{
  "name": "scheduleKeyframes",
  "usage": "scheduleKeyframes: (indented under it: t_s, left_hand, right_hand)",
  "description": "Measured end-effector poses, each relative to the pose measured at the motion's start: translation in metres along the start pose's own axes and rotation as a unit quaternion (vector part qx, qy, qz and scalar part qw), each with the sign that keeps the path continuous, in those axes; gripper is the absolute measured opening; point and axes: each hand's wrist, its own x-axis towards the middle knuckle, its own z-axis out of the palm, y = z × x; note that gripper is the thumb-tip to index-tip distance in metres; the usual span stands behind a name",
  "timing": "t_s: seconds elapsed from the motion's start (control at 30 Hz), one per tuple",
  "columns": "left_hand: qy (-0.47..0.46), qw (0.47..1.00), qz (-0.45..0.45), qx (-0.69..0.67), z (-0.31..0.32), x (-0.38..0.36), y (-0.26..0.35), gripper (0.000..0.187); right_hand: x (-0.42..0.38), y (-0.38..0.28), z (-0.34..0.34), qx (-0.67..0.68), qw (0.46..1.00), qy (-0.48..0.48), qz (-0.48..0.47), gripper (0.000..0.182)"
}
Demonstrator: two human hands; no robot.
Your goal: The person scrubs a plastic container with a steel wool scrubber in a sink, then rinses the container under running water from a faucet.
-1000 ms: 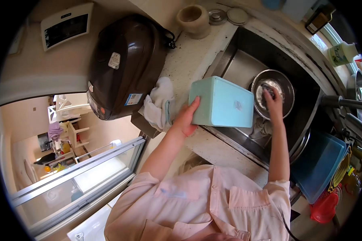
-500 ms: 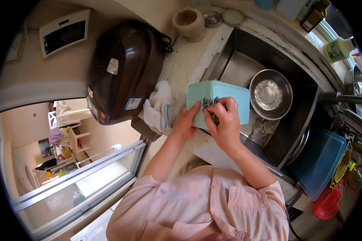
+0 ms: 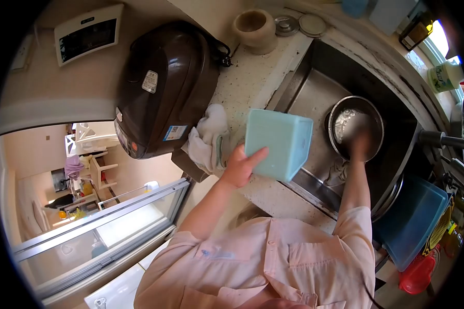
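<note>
My left hand (image 3: 243, 166) grips the near left side of a light turquoise plastic box (image 3: 276, 144), thumb on the face turned to me, at the sink's left edge. My right hand (image 3: 360, 144) reaches into a round metal bowl (image 3: 335, 147) in the sink (image 3: 307, 100). Motion smears its fingers, so whether they hold anything cannot be made out. Bright liquid (image 3: 345, 122) shows inside the bowl. A wrinkled cloth (image 3: 337, 175) lies on the sink floor beside the bowl.
A dark brown appliance (image 3: 162, 92) and a white cloth (image 3: 210, 136) are left of the sink. Behind stands a stone-like pot (image 3: 253, 32). The faucet (image 3: 441, 139), a blue translucent tray (image 3: 413, 216) and a red container (image 3: 416, 275) are at the right.
My right hand has left the box's side, where it held a dark scouring pad, and moved right into the bowl. The box has turned in my left hand, showing another face.
</note>
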Motion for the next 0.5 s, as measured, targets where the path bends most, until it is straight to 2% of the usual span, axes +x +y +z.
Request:
scheduleKeyframes:
  t_s: [0.13,0.2,0.27,0.33,0.37,0.4,0.47,0.5]
  left_hand:
    - [-0.001,0.999,0.044,0.024,0.034,0.01,0.009,0.033]
    - [0.004,0.997,0.055,0.051,0.036,0.023,0.001,0.036]
    - [0.009,0.996,0.063,0.065,0.045,0.031,-0.003,0.043]
    - [0.012,0.995,0.07,0.068,0.059,0.037,-0.002,0.052]
    - [0.002,0.996,0.058,0.071,0.055,0.044,-0.011,0.061]
    - [-0.023,0.996,0.059,0.066,0.056,0.047,-0.014,0.064]
    - [-0.069,0.994,0.059,0.057,0.057,0.047,-0.02,0.071]
    - [-0.069,0.996,0.045,0.042,0.049,0.049,-0.032,0.075]
  right_hand:
    - [-0.026,0.014,-0.009,0.065,0.975,-0.189,-0.098,0.034]
    - [-0.038,-0.029,-0.049,0.201,0.974,-0.084,-0.067,0.033]
    - [-0.063,-0.103,-0.124,0.351,0.933,-0.078,-0.014,0.03]
    - [-0.097,-0.153,-0.182,0.327,0.939,-0.036,-0.103,0.03]
    - [-0.112,-0.169,-0.199,0.264,0.949,-0.027,-0.172,0.031]
    - [-0.123,-0.183,-0.209,0.199,0.95,-0.017,-0.241,0.032]
    - [-0.138,-0.202,-0.202,0.175,0.93,-0.04,-0.32,0.03]
    - [-0.138,-0.202,-0.192,0.179,0.928,-0.052,-0.322,0.025]
